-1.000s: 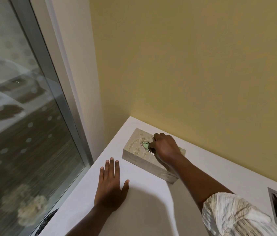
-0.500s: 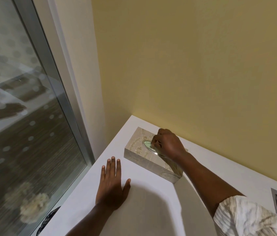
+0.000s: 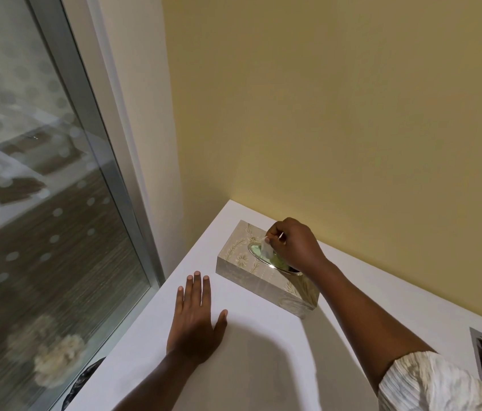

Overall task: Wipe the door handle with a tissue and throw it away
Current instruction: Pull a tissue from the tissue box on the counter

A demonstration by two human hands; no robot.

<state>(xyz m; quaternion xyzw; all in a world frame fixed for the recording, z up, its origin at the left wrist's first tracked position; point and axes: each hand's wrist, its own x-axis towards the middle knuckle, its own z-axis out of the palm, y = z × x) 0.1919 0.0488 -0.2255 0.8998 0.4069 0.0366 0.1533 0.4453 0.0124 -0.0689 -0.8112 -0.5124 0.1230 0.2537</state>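
Early stage: right hand (image 3: 293, 244) pinched on tissue (image 3: 266, 247), just emerging from slot of tissue box (image 3: 251, 274) at 1 o'clock on white counter (image 3: 263, 366). Left hand (image 3: 196, 318) flat, fingers spread, holding nothing, at 6 o'clock. Compared with half a second back, tissue now visible, fist raised slightly. Wiping and discarding still ahead (door handle, bin unseen).

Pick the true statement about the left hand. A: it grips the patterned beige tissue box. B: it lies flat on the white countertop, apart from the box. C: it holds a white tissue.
B: the left hand lies palm down, fingers spread, on the white countertop, short of the patterned beige tissue box.
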